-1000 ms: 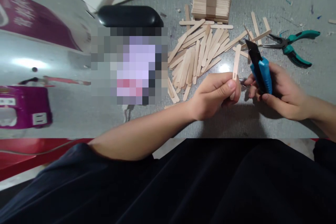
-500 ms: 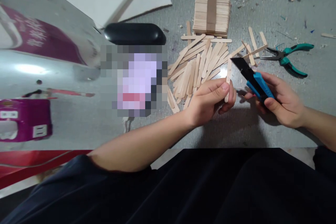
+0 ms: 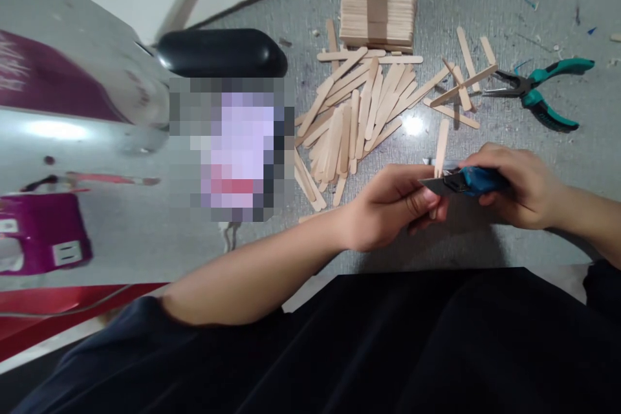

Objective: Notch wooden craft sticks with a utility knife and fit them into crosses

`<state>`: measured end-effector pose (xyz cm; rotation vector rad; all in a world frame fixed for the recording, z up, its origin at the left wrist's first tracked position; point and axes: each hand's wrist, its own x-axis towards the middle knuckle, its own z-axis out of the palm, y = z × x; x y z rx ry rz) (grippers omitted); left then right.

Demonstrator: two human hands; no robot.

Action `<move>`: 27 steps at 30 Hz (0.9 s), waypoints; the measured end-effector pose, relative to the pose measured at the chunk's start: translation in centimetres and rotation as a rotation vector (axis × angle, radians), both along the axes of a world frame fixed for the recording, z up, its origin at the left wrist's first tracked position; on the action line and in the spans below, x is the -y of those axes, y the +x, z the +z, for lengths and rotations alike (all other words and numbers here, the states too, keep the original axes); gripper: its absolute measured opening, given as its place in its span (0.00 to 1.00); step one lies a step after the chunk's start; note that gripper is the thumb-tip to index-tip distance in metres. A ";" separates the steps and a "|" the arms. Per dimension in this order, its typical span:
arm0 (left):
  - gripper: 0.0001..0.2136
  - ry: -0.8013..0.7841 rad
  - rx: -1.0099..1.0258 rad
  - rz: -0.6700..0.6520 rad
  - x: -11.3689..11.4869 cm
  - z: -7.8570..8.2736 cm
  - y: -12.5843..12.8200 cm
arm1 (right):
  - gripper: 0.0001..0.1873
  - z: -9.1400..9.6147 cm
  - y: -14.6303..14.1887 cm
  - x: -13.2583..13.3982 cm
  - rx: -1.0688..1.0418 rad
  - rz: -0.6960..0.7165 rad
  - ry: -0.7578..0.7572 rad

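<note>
My left hand point(image 3: 395, 207) is closed on a wooden craft stick point(image 3: 442, 142), pinched between thumb and fingers so that its rounded upper end points away from me. A utility knife point(image 3: 482, 181) with a blue and black handle is gripped in my right hand point(image 3: 521, 184). Its blade point(image 3: 431, 186) lies across the stick, close to my left thumb; whether the edge bites into the wood cannot be seen. Just beyond my left hand spreads a loose pile of craft sticks point(image 3: 347, 136).
A banded bundle of sticks point(image 3: 398, 0) stands behind the pile. Crossed sticks point(image 3: 460, 87) and green-handled pliers point(image 3: 533, 90) lie at the right. On the left are a black case point(image 3: 223, 53), a blurred-out lilac object point(image 3: 245, 142), a purple box point(image 3: 46, 233) and a large bottle point(image 3: 63, 84).
The knife has swung from pointing up and away to lying level, its blade now across the stick. My left hand has shifted slightly right. The whole view has shifted a little.
</note>
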<state>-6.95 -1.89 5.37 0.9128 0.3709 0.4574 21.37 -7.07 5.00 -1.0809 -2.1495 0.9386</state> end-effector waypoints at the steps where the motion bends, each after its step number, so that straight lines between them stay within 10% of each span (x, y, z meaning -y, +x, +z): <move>1: 0.21 0.011 -0.006 -0.001 0.0 0.1 0.0 | 0.21 0.1 0.1 0.0 0.006 0.004 0.001; 27: 0.23 0.085 0.105 0.034 0.4 -0.5 0.2 | 0.12 0.9 -1.1 2.2 0.083 -0.059 -0.111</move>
